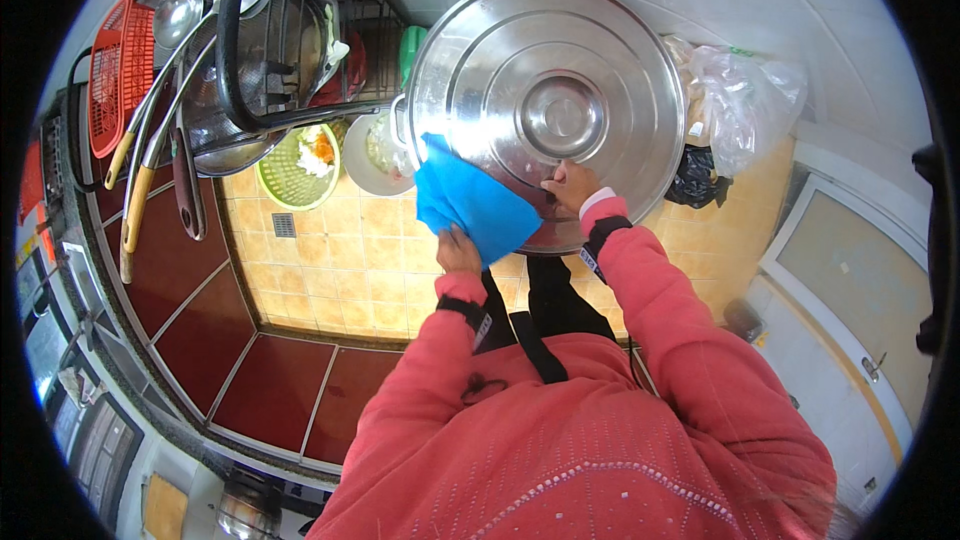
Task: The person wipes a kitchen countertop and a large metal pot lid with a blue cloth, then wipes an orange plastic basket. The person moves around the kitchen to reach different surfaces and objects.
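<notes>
A large round stainless steel lid (480,52) lies before me, with a raised round knob in its middle. A blue cloth (476,202) spreads over the lid's near left part and hangs at its edge. The cloth's lower edge is held in my left hand (457,249). Over the lid's near side is my right hand (574,186), its fingers pinched together; a small dark thing shows at the fingertips, too unclear to name. What the lid rests on is hidden.
Ladles and spatulas (139,195) hang from a black wire rack (322,116) at left, beside a red plastic basket (120,82). A green colander (300,191) and a white bowl (360,165) stand beyond. Plastic bags (750,101) lie right of the lid; a door (855,270) is far right.
</notes>
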Demonstrator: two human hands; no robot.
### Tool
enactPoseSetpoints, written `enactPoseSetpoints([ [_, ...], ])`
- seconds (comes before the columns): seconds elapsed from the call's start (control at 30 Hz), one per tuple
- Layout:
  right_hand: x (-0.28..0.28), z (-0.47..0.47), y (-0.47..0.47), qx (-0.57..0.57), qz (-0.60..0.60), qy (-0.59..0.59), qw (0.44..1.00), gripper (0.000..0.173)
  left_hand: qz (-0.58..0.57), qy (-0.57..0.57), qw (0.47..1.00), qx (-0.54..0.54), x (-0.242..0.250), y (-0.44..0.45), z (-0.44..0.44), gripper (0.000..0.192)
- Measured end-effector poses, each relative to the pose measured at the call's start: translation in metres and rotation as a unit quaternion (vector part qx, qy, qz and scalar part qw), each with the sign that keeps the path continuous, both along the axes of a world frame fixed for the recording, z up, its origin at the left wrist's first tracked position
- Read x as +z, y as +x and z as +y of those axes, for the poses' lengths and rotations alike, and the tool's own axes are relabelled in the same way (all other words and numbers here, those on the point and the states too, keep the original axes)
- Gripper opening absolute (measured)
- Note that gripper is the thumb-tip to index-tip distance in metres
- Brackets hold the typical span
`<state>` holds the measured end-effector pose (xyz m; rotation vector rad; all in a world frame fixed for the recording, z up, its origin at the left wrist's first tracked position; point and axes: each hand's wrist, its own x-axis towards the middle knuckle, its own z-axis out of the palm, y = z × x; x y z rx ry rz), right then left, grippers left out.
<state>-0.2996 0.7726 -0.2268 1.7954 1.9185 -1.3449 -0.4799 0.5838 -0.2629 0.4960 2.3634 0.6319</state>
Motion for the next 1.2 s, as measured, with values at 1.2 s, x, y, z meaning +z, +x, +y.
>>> enactPoseSetpoints([
  [1.2, 0.024, -0.086, -0.043, 0.18, 0.079, 0.221, 0.955, 0.044, -0.096, 0.07, 0.907, -0.405, 0.036, -0.012, 0.052, 0.038],
])
